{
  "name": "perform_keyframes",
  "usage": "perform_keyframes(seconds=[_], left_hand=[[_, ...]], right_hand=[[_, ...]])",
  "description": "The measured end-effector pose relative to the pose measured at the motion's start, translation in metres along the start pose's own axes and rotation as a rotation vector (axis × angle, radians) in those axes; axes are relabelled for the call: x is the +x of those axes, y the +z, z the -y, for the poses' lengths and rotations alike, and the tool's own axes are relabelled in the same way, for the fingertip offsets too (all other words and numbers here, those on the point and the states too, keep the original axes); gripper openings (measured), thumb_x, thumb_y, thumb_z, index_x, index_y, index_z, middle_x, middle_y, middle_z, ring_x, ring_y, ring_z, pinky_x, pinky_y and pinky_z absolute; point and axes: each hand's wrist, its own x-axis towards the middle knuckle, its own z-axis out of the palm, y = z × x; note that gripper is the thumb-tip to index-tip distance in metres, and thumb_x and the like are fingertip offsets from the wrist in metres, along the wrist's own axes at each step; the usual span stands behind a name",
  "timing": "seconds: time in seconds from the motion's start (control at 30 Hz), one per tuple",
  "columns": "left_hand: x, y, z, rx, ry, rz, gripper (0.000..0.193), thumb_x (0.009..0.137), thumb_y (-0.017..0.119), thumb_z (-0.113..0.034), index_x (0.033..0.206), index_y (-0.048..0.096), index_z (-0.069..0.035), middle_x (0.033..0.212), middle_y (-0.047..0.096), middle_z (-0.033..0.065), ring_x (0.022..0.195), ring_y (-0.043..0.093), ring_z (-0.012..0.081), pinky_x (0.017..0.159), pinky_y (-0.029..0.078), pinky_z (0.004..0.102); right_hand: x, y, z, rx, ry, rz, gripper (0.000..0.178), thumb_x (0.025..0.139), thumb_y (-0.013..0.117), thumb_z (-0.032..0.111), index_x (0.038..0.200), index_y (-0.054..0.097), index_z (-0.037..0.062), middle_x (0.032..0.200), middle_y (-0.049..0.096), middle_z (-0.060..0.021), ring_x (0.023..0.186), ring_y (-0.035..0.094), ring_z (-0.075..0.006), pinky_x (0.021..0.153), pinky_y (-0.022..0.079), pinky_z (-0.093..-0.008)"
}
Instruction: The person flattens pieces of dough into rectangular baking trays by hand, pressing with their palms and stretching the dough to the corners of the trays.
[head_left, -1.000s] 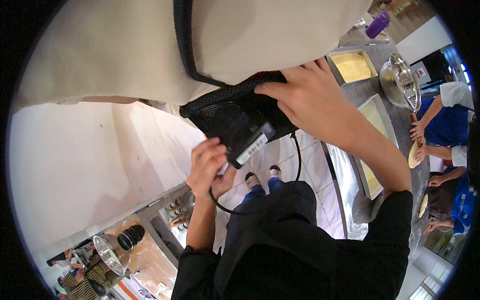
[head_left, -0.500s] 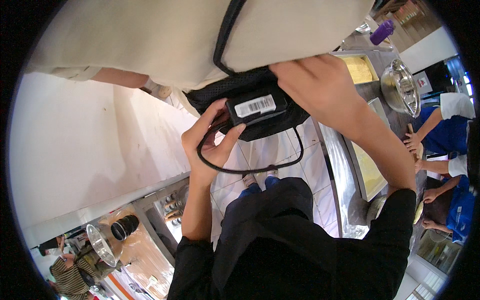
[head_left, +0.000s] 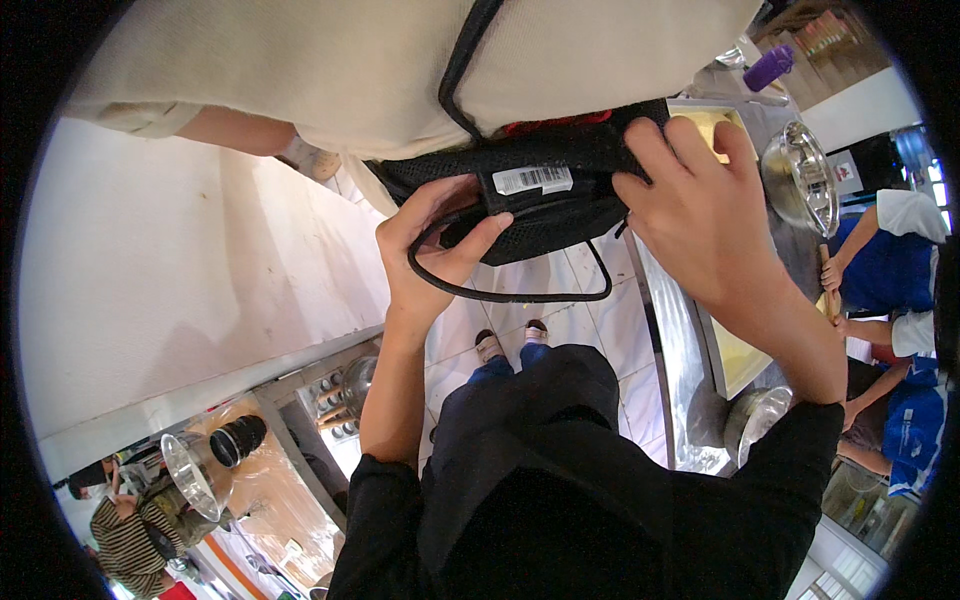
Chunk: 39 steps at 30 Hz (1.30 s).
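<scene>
Both hands grip a black mesh pouch (head_left: 545,200) held against another person's cream shirt (head_left: 420,60): left hand (head_left: 440,240) fingers curled around its cable end, right hand (head_left: 700,210) fingers clamped over its right edge. Below the pouch lies white tiled floor (head_left: 520,300); right of it, probably a steel desk (head_left: 685,360).

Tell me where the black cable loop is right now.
In the head view, the black cable loop hangs centre frame just below the black mesh pouch, running from the left hand toward the right hand.

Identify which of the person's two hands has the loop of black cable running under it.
The left hand: the black cable loops below it; the right hand only grips the black mesh pouch.
</scene>
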Motion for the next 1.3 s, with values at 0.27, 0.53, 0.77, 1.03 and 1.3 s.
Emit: perform_keyframes(seconds=[0.27, 0.53, 0.77, 1.03, 1.3], left_hand=[[-0.004, -0.006, -0.010, 0.675, 0.344, -0.095, 0.051, 0.058, 0.086, -0.026, 0.098, 0.064, -0.004, 0.075, 0.066, 0.0075, 0.066, 0.061, 0.0143, 0.077, 0.038, 0.0326], [-0.024, -0.025, 0.004, 0.181, 0.190, 0.003, 0.063, 0.058, 0.084, -0.003, 0.110, 0.047, 0.000, 0.088, 0.055, 0.0103, 0.070, 0.057, 0.0149, 0.070, 0.047, 0.0253], [-0.025, -0.033, 0.001, -0.150, 0.413, -0.041, 0.047, 0.062, 0.076, 0.013, 0.096, 0.047, -0.002, 0.078, 0.058, 0.0121, 0.074, 0.058, 0.0193, 0.064, 0.046, 0.0268], [-0.020, -0.043, -0.013, 0.279, 0.400, 0.128, 0.015, 0.068, 0.076, 0.001, 0.081, 0.068, 0.002, 0.076, 0.066, 0.0099, 0.069, 0.061, 0.0208, 0.064, 0.048, 0.0302], [-0.019, -0.049, 0.000, 0.217, 0.288, 0.003, 0.016, 0.070, 0.073, 0.006, 0.085, 0.068, 0.003, 0.079, 0.067, 0.0123, 0.070, 0.063, 0.0188, 0.063, 0.048, 0.0258]], right_hand=[[-0.021, -0.011, -0.013, 0.233, -0.074, 0.110, 0.009, 0.071, 0.057, 0.013, 0.077, 0.063, 0.0143, 0.106, 0.049, -0.0024, 0.102, 0.044, -0.0211, 0.084, 0.034, -0.0387], [-0.017, -0.007, -0.012, 0.033, -0.069, 0.024, 0.015, 0.071, 0.057, 0.014, 0.085, 0.062, 0.0183, 0.108, 0.050, -0.0008, 0.104, 0.046, -0.0204, 0.088, 0.033, -0.0445], [-0.007, 0.008, -0.014, 0.125, 0.061, -0.207, 0.019, 0.073, 0.062, 0.010, 0.091, 0.059, 0.0127, 0.091, 0.055, -0.0035, 0.087, 0.054, -0.0201, 0.080, 0.036, -0.0431], [-0.034, 0.052, 0.035, 0.770, 0.661, -0.239, 0.017, 0.083, 0.063, 0.011, 0.082, 0.052, -0.0014, 0.073, 0.054, -0.0173, 0.063, 0.054, -0.0340, 0.056, 0.041, -0.0406], [-0.025, 0.011, 0.074, 1.225, 0.814, -0.019, 0.031, 0.085, 0.058, 0.018, 0.062, 0.049, -0.0022, 0.055, 0.049, -0.0178, 0.049, 0.048, -0.0349, 0.047, 0.036, -0.0396]])
